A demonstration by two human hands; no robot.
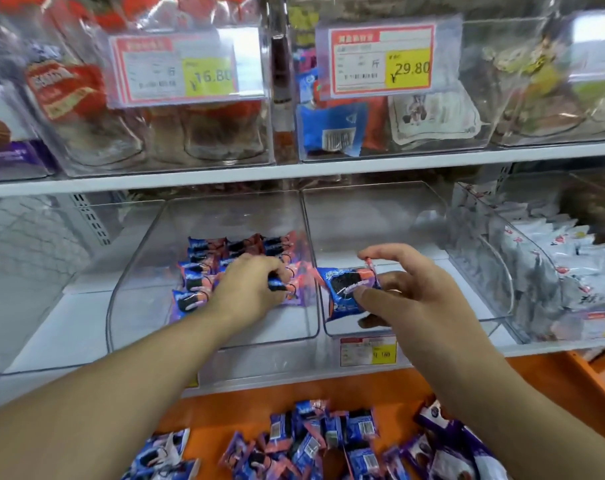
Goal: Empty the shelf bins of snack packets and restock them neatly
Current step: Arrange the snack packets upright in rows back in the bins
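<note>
Here the fingers (367, 292) of the right hand (408, 299) curl loosely round one blue snack packet (346, 292), thumb high and fingertips at its right edge, holding it just inside the right clear bin (380, 216). The left hand (252, 285) lies palm down in the left clear bin (225, 216), its fingers bent over a packet at the near right end of the stacked rows (232, 268); I judge it is pinching that packet, though the grip is partly hidden.

To do this step well, I would set each packet flat, face up and square to its neighbours, filling from the back of the left clear bin forward so the rows stay straight, and release only once the packet sits flush.

Below the left clear bin, loose packets (315, 441) lie heaped on an orange ledge (363, 389), the likely supply. Right of it, beyond the right clear bin, a bin of white packets (564, 268) stands full. Above it, bins with price cards (380, 60) crowd the upper shelf (294, 168), whose edge and the tall bin walls limit how the wrists can enter.
</note>
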